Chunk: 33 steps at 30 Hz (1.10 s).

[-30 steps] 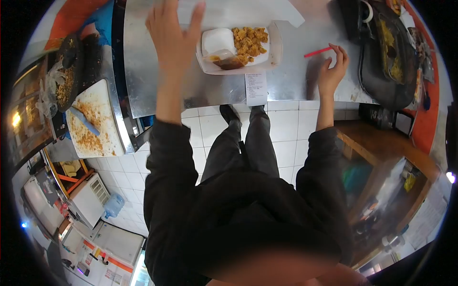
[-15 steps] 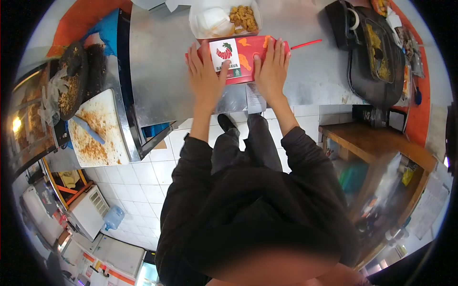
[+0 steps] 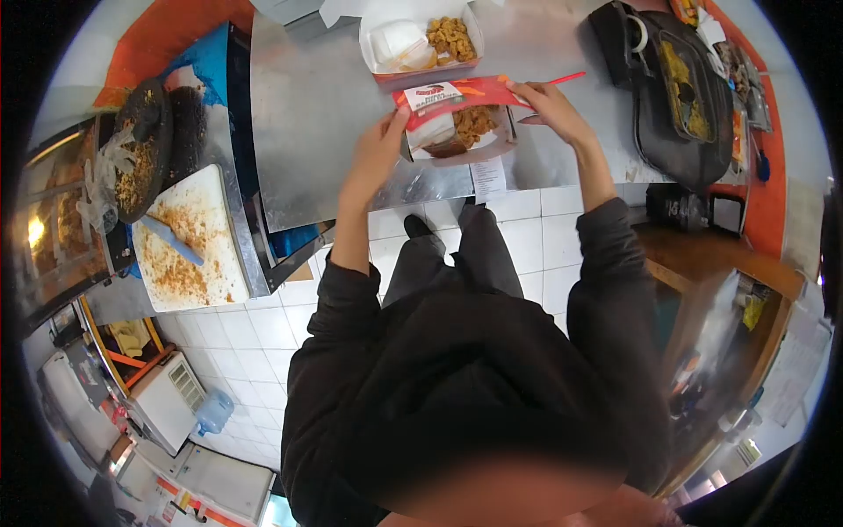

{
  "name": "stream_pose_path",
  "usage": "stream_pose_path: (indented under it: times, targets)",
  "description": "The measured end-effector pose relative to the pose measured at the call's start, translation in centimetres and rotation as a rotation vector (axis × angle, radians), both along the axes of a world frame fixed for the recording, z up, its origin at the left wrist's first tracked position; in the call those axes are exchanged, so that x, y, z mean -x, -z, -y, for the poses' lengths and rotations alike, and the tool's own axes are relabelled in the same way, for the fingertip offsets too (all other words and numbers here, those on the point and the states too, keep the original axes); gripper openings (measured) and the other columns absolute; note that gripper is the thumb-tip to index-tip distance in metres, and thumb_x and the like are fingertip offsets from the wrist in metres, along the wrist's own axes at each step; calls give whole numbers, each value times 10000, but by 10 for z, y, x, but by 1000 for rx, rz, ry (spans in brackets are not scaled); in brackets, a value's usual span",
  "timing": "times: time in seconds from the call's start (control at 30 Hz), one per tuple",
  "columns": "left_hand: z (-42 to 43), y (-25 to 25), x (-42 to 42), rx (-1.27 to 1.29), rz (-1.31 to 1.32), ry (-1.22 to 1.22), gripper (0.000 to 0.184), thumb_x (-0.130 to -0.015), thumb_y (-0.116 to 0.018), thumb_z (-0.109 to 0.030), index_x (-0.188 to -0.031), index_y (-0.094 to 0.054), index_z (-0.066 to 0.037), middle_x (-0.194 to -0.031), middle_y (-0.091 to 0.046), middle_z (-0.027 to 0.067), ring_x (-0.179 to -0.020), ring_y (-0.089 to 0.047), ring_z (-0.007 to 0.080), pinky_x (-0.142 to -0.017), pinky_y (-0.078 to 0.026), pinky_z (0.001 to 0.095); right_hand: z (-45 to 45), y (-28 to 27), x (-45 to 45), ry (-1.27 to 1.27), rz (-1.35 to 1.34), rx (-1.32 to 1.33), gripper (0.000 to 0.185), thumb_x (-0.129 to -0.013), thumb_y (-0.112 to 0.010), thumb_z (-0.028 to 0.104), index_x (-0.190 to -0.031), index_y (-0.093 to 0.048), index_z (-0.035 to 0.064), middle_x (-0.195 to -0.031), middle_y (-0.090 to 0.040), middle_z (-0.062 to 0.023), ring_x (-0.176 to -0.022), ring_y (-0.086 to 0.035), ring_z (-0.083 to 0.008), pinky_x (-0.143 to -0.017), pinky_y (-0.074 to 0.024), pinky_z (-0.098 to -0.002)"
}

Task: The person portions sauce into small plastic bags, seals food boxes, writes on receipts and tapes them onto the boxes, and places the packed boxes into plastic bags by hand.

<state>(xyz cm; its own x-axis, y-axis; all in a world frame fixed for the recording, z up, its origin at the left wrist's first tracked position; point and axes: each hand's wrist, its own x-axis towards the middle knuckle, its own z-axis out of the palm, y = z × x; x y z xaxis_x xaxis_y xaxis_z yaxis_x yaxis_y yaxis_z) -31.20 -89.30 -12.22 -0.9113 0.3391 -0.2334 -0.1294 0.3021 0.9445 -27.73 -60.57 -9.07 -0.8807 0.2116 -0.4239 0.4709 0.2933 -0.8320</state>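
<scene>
A red takeaway box (image 3: 505, 90) stands on the steel counter with its printed lid tilted up. Inside it I see fried chicken pieces (image 3: 474, 126) and a white wrapped portion (image 3: 432, 132). My left hand (image 3: 382, 145) pinches the lid's left end. The lid's right end is between the thumb and fingers of my right hand (image 3: 558, 112). Just behind stands a second box (image 3: 383, 81), open, with fried pieces (image 3: 455, 39) and a white packet (image 3: 399, 42). A printed paper slip (image 3: 488, 178) lies at the counter's front edge.
To the left, a knife (image 3: 174, 240) rests on a stained white cutting board (image 3: 198, 281), near a dark stone mortar (image 3: 136, 158). A black bag (image 3: 685, 132) with a food tray sits at right. A thin red stick (image 3: 566, 77) lies beyond my right hand.
The red box was closed with both hands flat on its lid; now the lid is raised and the food shows. My right hand has moved outward to the right.
</scene>
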Motion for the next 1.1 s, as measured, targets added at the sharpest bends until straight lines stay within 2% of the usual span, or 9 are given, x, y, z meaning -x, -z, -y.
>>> stream_pose_path:
  times: [0.23, 0.4, 0.5, 0.6, 0.67, 0.73, 0.83, 0.97, 1.1]
  targets:
    - [0, -9, 18, -8, 174, 77, 597, -928, -453, -476, -1047, -616, 85, -916, -659, 151, -835, -585, 197, -795, -443, 319, -25, 6, 17, -111, 217, 394, 455, -924, -514, 373, -1140, -573, -23, -921, -518, -26, -789, -545, -128, -777, -558, -341]
    - [-2, -2, 11, 24, 115, 107, 581, -936, -439, -456, -1058, -608, 86, -923, -662, 173, -842, -600, 224, -808, -441, 325, -7, -14, 9, -2, 202, 404, 395, -963, -453, 330, -1140, -576, -1, -1026, -552, -35, -879, -527, -149, -800, -548, -357]
    - [-1, -13, 18, 107, 246, 164, 598, -945, -454, -464, -1212, -537, 65, -1149, -598, 120, -1061, -551, 176, -950, -430, 328, -19, 0, 8, -22, 186, 366, 396, -968, -442, 334, -1174, -566, 19, -1117, -543, -81, -921, -513, -172, -770, -536, -367]
    - [-10, 5, 12, 44, 262, 141, 519, -952, -424, -383, -1128, -567, 83, -1080, -609, 240, -984, -586, 289, -863, -432, 354, -23, 31, 10, -258, 239, 94, 418, -969, -436, 325, -1254, -520, 31, -1209, -490, -160, -987, -494, -211, -768, -501, -390]
    - [-26, 24, -8, 474, -122, 68, 469, -957, -432, -293, -1259, -461, 65, -1298, -443, 260, -1138, -485, 365, -932, -398, 403, -9, 60, 0, -421, 282, -126, 439, -970, -431, 316, -1303, -484, 34, -1250, -454, -200, -1024, -484, -236, -794, -474, -406]
    - [-33, 25, -24, 409, -78, 10, 507, -934, -470, -225, -1363, -345, 14, -1414, -286, 235, -1254, -352, 428, -1019, -329, 458, 27, 85, -38, -34, -337, -607, 470, -968, -417, 286, -1356, -415, 21, -1308, -383, -246, -1076, -467, -279, -869, -405, -451]
    - [-36, 14, -14, 748, -935, 304, 695, -838, -590, -343, -1440, -304, -146, -1461, -268, 191, -1342, -248, 404, -1088, -211, 543, 22, 54, -30, -287, -466, -758, 580, -944, -452, 328, -1426, -297, 45, -1413, -298, -244, -1287, -337, -338, -1051, -280, -473]
    - [-26, 2, 9, 563, -1044, 600, 864, -739, -673, -474, -1462, -274, -221, -1469, -250, 209, -1311, -268, 421, -1067, -224, 553, 1, 23, -25, -891, -531, -765, 841, -843, -566, 433, -1474, -154, 59, -1517, -123, -205, -1413, -111, -351, -1147, -118, -475]
    - [-27, -2, 12, 712, -1050, 757, 941, -682, -693, -550, -1466, -267, -254, -1457, -252, 245, -1249, -321, 430, -1032, -262, 539, -12, 32, -17, -979, -585, -800, 959, -756, -627, 460, -1470, -144, 40, -1527, -122, -176, -1410, -130, -343, -1145, -140, -484]
